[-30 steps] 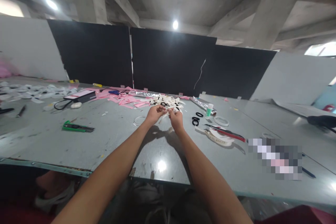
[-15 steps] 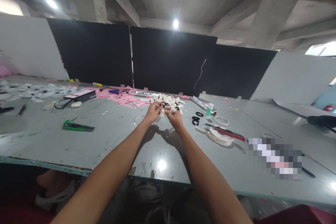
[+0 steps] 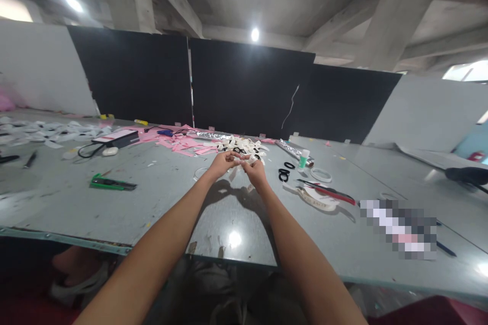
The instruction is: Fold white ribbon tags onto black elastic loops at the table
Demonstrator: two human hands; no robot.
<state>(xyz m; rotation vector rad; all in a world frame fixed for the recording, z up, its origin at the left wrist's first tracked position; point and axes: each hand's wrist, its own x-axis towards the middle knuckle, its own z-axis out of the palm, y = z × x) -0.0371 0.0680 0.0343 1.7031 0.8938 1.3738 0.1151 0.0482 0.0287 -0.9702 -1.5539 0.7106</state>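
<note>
White strip [image 3: 239,161], a small pale piece, sits pinched between both hands out over the middle of the grey table [image 3: 160,203]. The left hand [image 3: 222,163] has its fingers curled in tight on one end of it, and the right hand [image 3: 254,171] has its fingers closed on the other end, so the two hands nearly touch. The piece is so small and far off that I cannot tell if it is paper or ribbon. Just behind the hands lies a pile of white scraps [image 3: 244,146], with pink scraps [image 3: 183,144] beside it. Black rings [image 3: 284,174] lie to the right, near a green bottle [image 3: 304,159] and red scissors [image 3: 328,191]. A green cutter [image 3: 111,183] lies well off to the left. A blurred patch hides something on the right side of the table. The roll under the scissors has writing on it, too small to read.
</note>
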